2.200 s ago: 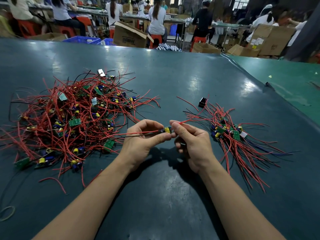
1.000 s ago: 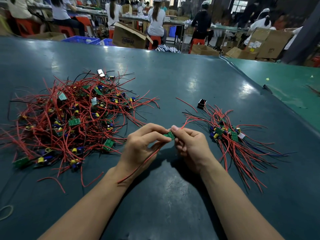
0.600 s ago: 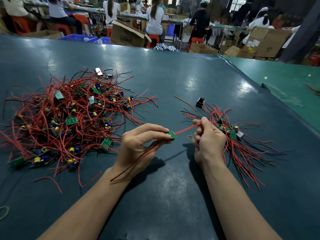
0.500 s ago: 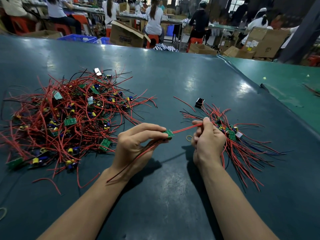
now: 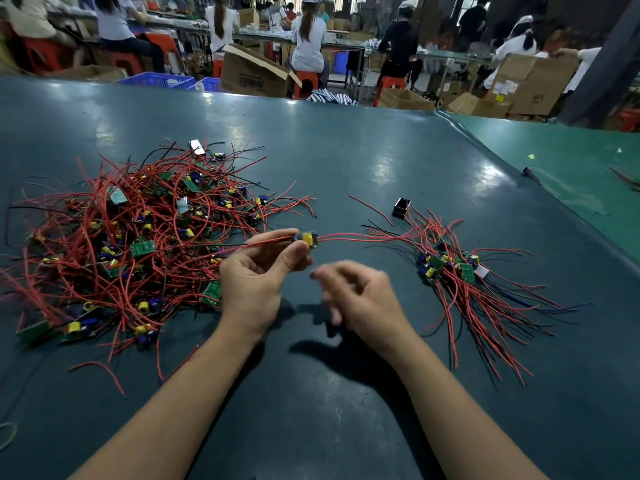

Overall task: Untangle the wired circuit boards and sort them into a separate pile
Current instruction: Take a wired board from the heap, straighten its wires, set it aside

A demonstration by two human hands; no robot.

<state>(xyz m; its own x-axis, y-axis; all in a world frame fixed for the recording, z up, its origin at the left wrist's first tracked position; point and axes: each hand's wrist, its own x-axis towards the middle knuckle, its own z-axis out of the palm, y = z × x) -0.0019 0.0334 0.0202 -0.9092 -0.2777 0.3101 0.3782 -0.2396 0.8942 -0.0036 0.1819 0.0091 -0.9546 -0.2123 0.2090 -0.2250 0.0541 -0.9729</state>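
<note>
A big tangled pile [image 5: 138, 237] of small green circuit boards with red and black wires lies on the left of the dark table [image 5: 346, 161]. A smaller sorted pile [image 5: 453, 268] lies to the right. My left hand [image 5: 256, 275] pinches one small circuit board [image 5: 306, 238] between thumb and fingers above the table. Its red wires run right toward the sorted pile and left toward the tangle. My right hand [image 5: 360, 296] hovers just right of it, blurred, fingers loosely curled, holding nothing.
A small black component [image 5: 401, 207] sits behind the sorted pile. A rubber band [image 5: 7, 434] lies at the near left edge. A lighter green table [image 5: 571, 161] adjoins on the right. Seated workers, cardboard boxes [image 5: 252, 72] and blue crates fill the background.
My right hand has let go of the red wire and pulled back toward me. My left hand has turned the board so its yellow component faces up.
</note>
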